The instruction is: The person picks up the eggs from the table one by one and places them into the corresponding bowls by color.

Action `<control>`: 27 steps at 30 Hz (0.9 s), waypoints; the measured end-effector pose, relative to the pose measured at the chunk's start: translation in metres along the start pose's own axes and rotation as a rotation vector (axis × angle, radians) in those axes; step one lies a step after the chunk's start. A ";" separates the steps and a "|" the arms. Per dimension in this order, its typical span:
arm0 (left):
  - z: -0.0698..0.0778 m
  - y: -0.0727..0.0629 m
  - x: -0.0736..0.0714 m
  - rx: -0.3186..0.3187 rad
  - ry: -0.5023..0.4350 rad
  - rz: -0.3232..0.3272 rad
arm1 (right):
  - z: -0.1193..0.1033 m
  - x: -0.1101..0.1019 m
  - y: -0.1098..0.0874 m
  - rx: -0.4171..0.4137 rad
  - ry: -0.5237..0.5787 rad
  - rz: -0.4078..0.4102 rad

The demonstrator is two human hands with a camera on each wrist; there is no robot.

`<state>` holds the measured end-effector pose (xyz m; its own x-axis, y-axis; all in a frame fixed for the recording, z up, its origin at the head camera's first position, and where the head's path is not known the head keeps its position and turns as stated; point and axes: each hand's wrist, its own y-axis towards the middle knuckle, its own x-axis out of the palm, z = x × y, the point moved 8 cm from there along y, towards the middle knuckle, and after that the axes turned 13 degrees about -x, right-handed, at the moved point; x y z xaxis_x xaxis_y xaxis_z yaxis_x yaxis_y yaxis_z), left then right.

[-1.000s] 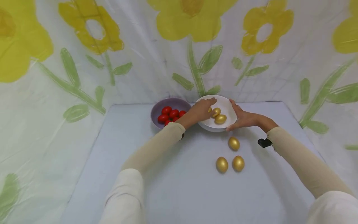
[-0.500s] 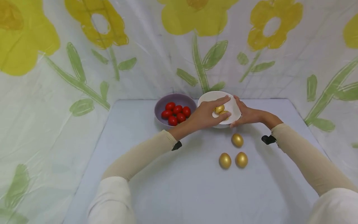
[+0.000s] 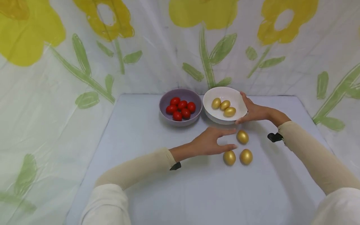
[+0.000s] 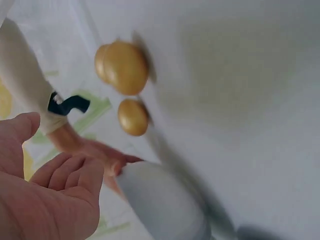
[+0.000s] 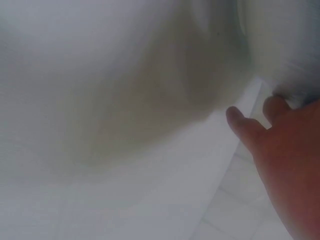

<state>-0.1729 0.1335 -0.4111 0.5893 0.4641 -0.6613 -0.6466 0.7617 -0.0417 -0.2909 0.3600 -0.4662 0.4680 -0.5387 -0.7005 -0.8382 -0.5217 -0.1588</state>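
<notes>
My left hand (image 3: 208, 142) hovers over the table with thumb and fingers spread apart and nothing between them. Its fingertips point at a gold egg (image 3: 242, 137), and the thumb tip overlaps a second gold egg (image 3: 229, 158) in the head view. A third gold egg (image 3: 246, 157) lies just to the right. My right hand (image 3: 254, 112) holds the right side of a white bowl (image 3: 215, 118), thumb at the near side and fingers at the far rim. Inside that bowl are three gold eggs (image 3: 225, 105). The left wrist view shows the bowl (image 4: 165, 200) from its outside.
Left of the white bowl stands a purple bowl (image 3: 181, 123) with several red eggs (image 3: 177, 116). Both bowls sit near the back edge of the pale table (image 3: 197, 193). A flower-painted sheet (image 3: 157, 72) hangs behind and along the sides.
My left hand was over the white bowl and has moved out of it, down towards the gold eggs on the table. The right hand stays at the bowl. The head view has shifted slightly.
</notes>
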 end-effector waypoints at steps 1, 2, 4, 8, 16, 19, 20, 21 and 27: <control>-0.005 0.000 0.006 -0.025 0.009 -0.021 | 0.000 -0.001 0.001 0.002 -0.004 0.000; -0.010 -0.001 0.012 -0.051 0.019 -0.044 | 0.000 -0.001 0.001 0.008 -0.007 0.000; -0.021 -0.001 0.023 -0.095 0.057 -0.082 | 0.001 -0.001 0.001 0.017 -0.003 -0.002; -0.035 -0.003 0.038 -0.148 0.116 -0.120 | 0.003 0.003 0.002 0.022 0.001 -0.002; -0.040 -0.003 0.055 -0.171 0.098 -0.150 | 0.002 -0.002 -0.001 0.025 -0.010 -0.001; -0.036 -0.004 0.061 -0.151 0.101 -0.151 | 0.002 -0.003 -0.002 0.029 -0.011 -0.003; -0.035 -0.004 0.063 -0.143 0.107 -0.152 | 0.001 -0.002 -0.002 0.029 -0.010 -0.004; -0.035 -0.004 0.065 -0.135 0.114 -0.152 | 0.002 -0.002 -0.001 0.031 -0.009 -0.006; -0.035 -0.003 0.072 -0.123 0.133 -0.159 | 0.003 0.001 0.001 0.014 0.006 -0.008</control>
<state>-0.1453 0.1491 -0.4848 0.6247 0.2730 -0.7316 -0.6098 0.7557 -0.2388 -0.2922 0.3607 -0.4687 0.4765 -0.5386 -0.6949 -0.8382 -0.5167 -0.1743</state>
